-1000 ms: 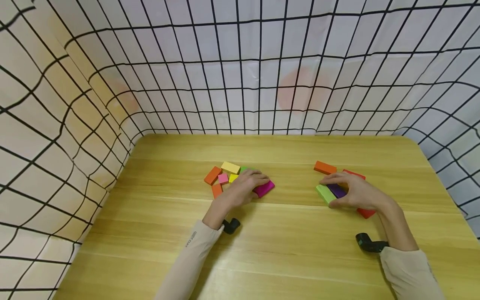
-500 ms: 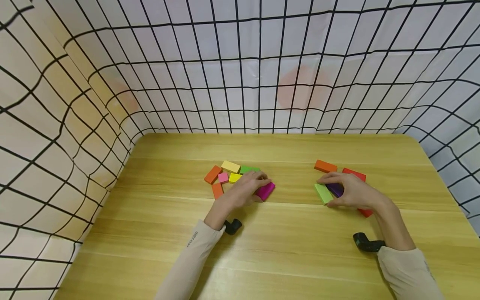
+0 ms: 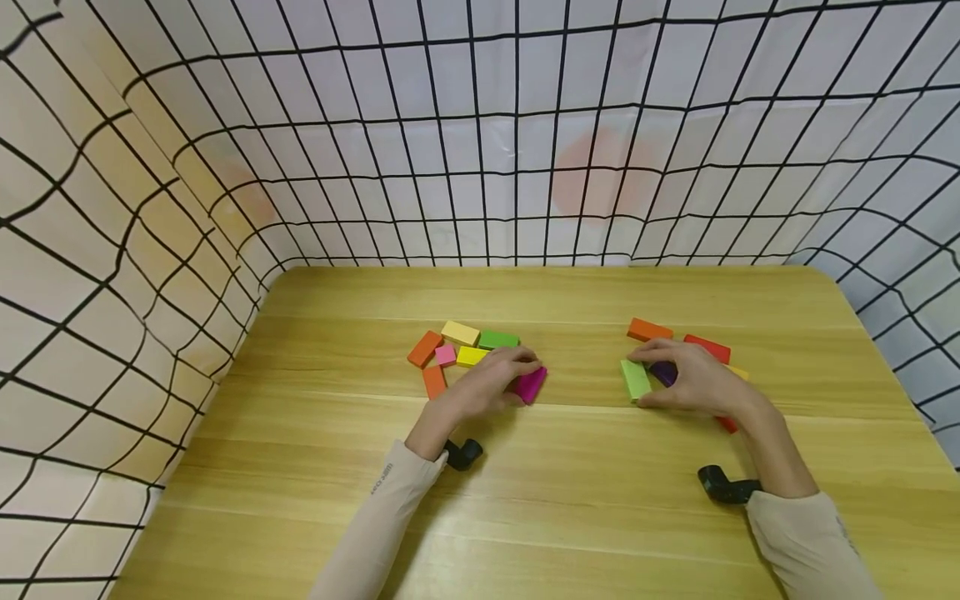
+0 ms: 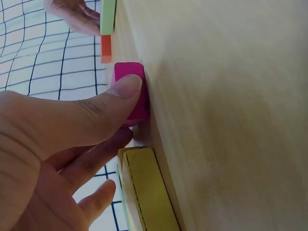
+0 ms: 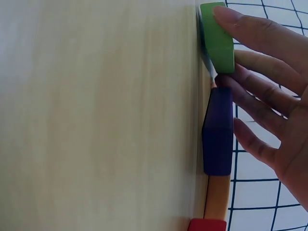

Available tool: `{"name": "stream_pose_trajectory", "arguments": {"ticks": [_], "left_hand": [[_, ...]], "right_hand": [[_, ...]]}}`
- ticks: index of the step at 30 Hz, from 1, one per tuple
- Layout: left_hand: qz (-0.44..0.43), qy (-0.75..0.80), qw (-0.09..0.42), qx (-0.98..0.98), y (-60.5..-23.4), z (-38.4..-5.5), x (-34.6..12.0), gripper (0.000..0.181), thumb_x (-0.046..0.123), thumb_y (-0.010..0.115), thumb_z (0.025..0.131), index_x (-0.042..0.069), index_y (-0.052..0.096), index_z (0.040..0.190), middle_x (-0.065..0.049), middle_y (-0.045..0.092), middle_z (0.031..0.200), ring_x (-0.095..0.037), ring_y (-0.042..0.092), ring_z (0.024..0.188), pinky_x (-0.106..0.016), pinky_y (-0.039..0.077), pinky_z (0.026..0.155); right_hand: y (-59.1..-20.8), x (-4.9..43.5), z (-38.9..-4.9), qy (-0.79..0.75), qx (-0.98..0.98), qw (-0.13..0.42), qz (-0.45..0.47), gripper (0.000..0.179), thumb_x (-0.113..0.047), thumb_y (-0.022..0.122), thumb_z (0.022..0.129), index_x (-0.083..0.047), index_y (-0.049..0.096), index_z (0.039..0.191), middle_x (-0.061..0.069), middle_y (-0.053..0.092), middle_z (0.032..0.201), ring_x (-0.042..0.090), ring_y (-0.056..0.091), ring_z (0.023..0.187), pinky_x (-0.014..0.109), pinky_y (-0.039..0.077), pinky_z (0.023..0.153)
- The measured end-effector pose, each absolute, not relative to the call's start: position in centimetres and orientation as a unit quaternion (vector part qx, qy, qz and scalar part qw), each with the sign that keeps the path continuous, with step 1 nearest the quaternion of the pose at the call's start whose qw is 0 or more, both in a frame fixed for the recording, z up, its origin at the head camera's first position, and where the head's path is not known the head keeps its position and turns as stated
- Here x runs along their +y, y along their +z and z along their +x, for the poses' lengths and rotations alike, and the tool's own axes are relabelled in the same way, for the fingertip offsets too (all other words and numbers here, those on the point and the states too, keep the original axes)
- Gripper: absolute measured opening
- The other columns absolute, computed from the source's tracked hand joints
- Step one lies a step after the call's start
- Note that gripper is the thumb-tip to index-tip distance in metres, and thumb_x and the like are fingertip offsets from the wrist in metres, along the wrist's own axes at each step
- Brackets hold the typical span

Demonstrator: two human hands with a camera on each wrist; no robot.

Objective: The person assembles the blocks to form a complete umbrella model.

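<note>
My left hand [image 3: 483, 385] pinches a magenta block [image 3: 532, 386] at the right side of the left-hand group of blocks. In the left wrist view the thumb lies along the near face of the magenta block [image 4: 137, 98]. Over on the right, my right hand [image 3: 697, 379] holds a light green block [image 3: 634, 380] between thumb and fingers. The right wrist view shows the light green block [image 5: 219, 41] at the thumb tip, just beyond a dark purple block [image 5: 219, 130]. Part of the purple block [image 3: 664, 372] is hidden under the right hand in the head view.
Beside the left hand lie yellow [image 3: 472, 357], green [image 3: 498, 339], pale yellow [image 3: 461, 333], pink [image 3: 446, 355] and orange [image 3: 425, 348] blocks. An orange block [image 3: 649, 329] and a red block [image 3: 707, 348] lie behind the right hand. Black-grid sheeting [image 3: 517, 133] encloses the wooden table [image 3: 525, 500].
My right hand has moved left with the light green block, and a gap has opened between it and the purple block. The left hand has tilted the magenta block slightly, staying nearly in place.
</note>
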State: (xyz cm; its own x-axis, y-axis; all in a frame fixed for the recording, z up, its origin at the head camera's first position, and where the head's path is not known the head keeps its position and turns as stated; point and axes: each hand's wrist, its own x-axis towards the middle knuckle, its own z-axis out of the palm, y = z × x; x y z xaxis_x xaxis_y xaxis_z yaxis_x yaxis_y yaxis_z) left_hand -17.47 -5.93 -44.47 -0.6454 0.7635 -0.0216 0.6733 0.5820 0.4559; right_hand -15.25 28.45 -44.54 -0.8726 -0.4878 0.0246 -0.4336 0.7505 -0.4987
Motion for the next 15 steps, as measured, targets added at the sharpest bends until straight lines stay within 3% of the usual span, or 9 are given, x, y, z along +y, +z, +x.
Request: {"name": "stream_pose_trajectory", "arguments": {"ticks": [6, 15], "left_hand": [[0.407, 0.226, 0.106, 0.879, -44.61, -17.60, -6.18, 0.055, 0.011, 0.083, 0.088, -0.003, 0.064, 0.138, -0.017, 0.061, 0.136, -0.030, 0.059, 0.123, -0.039, 0.052, 0.108], [0.394, 0.236, 0.105, 0.882, -44.79, -17.53, -6.08, 0.056, 0.021, 0.084, 0.087, -0.001, 0.067, 0.135, -0.015, 0.062, 0.132, -0.027, 0.060, 0.118, -0.036, 0.054, 0.104]], "right_hand": [[-44.90, 28.00, -15.41, -0.267, 0.934, 0.039, -0.234, 0.061, -0.037, 0.090, 0.080, -0.010, 0.072, 0.131, 0.010, 0.069, 0.128, 0.022, 0.061, 0.102, 0.036, 0.054, 0.082], [-45.32, 27.46, -15.51, -0.279, 0.930, 0.053, -0.235, 0.061, -0.034, 0.090, 0.081, -0.006, 0.070, 0.132, 0.012, 0.068, 0.129, 0.024, 0.061, 0.107, 0.036, 0.052, 0.083]]}}
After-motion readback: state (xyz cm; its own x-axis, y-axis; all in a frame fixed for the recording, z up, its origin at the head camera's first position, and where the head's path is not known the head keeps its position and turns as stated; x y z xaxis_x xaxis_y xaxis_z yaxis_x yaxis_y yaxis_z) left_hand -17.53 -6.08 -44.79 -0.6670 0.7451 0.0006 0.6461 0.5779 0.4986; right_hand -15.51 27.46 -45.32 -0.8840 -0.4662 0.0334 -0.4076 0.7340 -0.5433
